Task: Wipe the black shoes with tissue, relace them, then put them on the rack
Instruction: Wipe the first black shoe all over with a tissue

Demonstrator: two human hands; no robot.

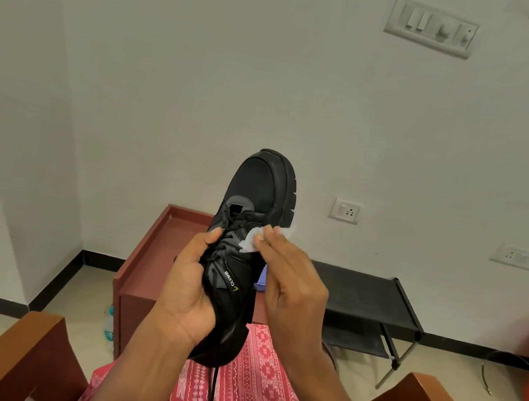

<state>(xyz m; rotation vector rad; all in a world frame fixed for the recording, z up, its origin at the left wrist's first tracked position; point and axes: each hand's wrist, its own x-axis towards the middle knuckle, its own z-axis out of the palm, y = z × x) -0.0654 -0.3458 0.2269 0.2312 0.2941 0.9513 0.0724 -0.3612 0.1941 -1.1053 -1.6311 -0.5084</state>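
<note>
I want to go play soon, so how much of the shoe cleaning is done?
Nothing looks finished yet. Wiping is in hand: the left hand grips a black lace-up sports shoe while the right hand presses a crumpled white tissue to its side. Its black laces hang loose, so relacing is left. No shoe sits on top of the black fabric-shelved rack, so racking is left too.

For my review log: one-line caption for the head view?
Left hand grips a black shoe, toe up, while the right hand presses a white tissue against its side.
</note>
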